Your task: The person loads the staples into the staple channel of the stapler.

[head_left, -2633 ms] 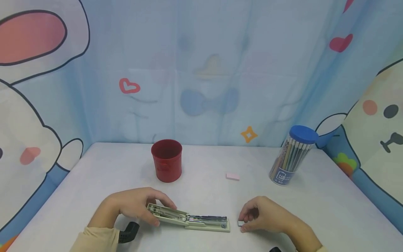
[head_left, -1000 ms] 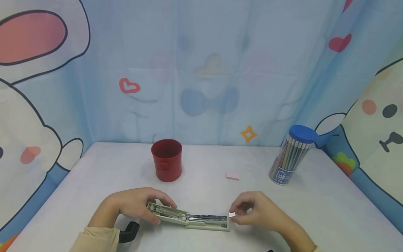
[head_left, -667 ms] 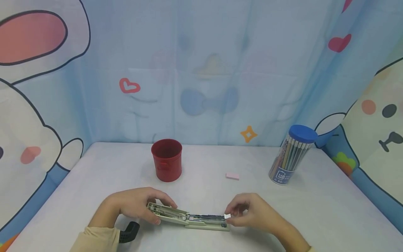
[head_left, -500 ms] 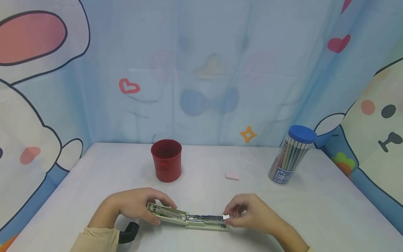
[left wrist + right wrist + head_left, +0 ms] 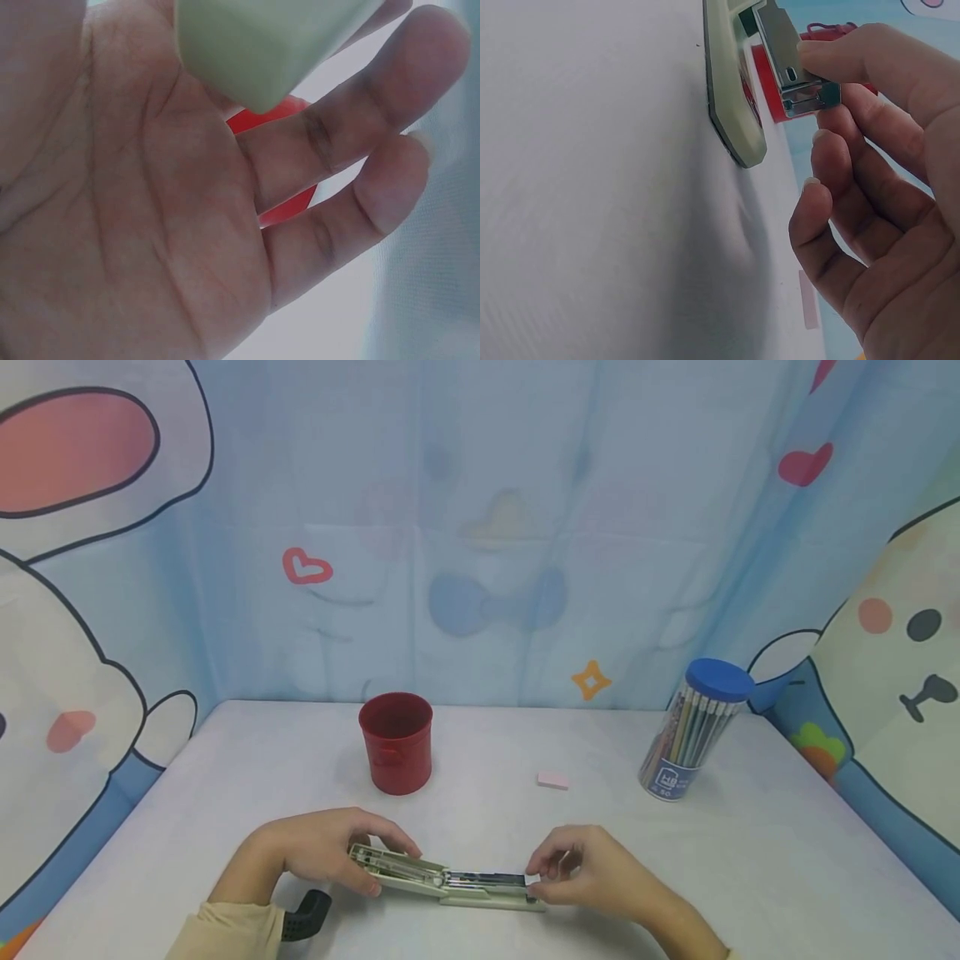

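Observation:
A pale green stapler (image 5: 483, 902) lies unfolded on the table, its cover tipped back to the left and its metal magazine (image 5: 778, 45) exposed. My left hand (image 5: 318, 843) grips the cover between thumb and fingers; the left wrist view shows the cover's green end (image 5: 255, 52) over the palm. At the other end, my right hand (image 5: 588, 868) has thumb and index finger on either side of the magazine's tip, pinching it. The right wrist view shows the magazine raised off the green base (image 5: 731, 90), with the other fingers curled loosely below. No small white piece shows at the fingertips.
Behind the stapler stands a red cup (image 5: 396, 756). A pink eraser-like block (image 5: 552, 781) lies right of it, and a clear tub of pencils (image 5: 686, 739) with a blue lid stands at the back right. A patterned curtain (image 5: 495, 610) borders the table.
My right hand has moved left from beside the stapler onto the magazine's tip. The small white-looking piece it pinched went to the magazine's end and is out of sight. My left hand stays put.

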The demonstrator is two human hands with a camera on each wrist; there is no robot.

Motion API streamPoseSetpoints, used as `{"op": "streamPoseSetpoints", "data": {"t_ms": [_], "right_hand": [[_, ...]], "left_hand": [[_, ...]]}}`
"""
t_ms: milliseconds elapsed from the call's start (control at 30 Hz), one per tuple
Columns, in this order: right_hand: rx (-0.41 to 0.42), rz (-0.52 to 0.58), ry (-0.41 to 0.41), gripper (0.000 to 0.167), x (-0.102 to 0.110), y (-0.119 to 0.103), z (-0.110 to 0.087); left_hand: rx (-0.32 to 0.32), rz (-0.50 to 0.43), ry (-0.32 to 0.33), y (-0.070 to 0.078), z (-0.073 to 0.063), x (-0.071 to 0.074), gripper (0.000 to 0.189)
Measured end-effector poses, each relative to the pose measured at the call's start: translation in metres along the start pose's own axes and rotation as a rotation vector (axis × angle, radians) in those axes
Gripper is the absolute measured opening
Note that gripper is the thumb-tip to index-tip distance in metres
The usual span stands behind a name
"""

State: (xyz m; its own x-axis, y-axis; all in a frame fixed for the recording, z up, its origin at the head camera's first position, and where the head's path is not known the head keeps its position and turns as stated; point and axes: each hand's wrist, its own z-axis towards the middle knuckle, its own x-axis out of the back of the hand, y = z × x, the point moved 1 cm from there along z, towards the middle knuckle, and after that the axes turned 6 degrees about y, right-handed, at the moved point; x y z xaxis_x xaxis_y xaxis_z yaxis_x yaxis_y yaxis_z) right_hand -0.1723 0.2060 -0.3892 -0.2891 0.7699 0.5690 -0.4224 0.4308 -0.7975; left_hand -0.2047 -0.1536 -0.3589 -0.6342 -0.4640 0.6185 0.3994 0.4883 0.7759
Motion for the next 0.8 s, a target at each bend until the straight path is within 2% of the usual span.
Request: {"op": "streamPoseSetpoints", "data": {"t_ms": [800], "right_hand": [[0.014,0.004,0.005,0.013,-0.0038,0.0009,0.0009]], "left_hand": [[0.003,-0.006,-0.001,-0.0014,0.0003,-0.0005,0.047]]}}
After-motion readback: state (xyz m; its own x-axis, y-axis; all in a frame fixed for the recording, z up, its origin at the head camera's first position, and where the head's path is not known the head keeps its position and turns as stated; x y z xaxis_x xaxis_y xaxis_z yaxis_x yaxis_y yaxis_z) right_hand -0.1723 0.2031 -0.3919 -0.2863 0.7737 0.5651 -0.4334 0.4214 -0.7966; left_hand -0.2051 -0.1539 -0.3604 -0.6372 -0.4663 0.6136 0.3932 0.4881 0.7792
